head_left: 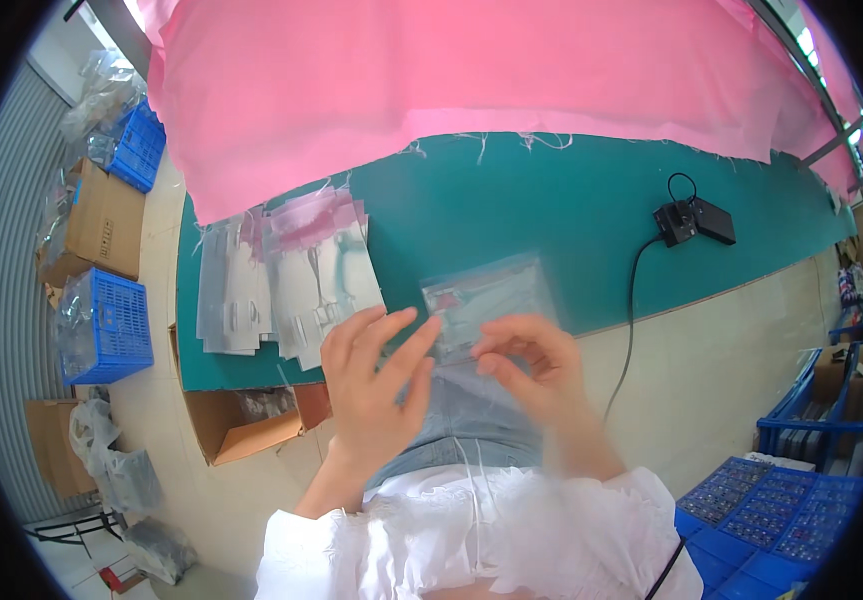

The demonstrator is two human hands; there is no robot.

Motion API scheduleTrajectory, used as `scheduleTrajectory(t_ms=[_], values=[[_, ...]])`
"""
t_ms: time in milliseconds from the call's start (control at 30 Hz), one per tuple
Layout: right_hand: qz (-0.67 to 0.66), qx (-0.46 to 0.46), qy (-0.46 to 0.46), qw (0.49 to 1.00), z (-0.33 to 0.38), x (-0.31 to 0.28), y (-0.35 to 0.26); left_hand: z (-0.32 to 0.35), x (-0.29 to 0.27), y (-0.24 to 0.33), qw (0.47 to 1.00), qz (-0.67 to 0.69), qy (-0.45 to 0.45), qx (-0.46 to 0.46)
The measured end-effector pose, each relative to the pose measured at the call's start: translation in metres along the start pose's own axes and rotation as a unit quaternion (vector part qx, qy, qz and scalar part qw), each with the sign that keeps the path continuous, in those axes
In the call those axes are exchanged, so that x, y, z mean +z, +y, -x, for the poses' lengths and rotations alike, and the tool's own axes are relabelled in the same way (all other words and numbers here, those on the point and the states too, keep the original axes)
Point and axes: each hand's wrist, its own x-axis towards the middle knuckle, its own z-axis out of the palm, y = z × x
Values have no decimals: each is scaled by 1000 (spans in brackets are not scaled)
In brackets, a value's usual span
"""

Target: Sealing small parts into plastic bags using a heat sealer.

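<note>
A clear plastic bag (506,290) lies at the near edge of the green table, with a small reddish spot showing toward its left side. My left hand (376,375) is open, its fingers spread and the fingertips by the bag's left edge. Over the bag's near right part, my right hand (541,370) has thumb and forefinger pinched close together. What sits between those fingertips, if anything, is too small to make out. To the left lie two overlapping piles of flat clear packets (321,275) with pale cards inside.
Pink cloth (451,70) hangs over the far side of the green table (571,200). A black device (693,220) with a cable rests at the right. Blue crates (116,325) and cartons (106,220) stand left; blue trays (776,505) of small parts are lower right. An open carton (251,420) sits below.
</note>
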Motion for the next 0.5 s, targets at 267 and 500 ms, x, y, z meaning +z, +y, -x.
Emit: scheduleTrajectory(t_ms=[267,500], values=[[-2,19,-1,1000,-1,1,-7,4,11,-3,993,12,-116,21],[245,-128,-49,960,-5,-12,-20,-1,6,5,985,-16,-167,32]])
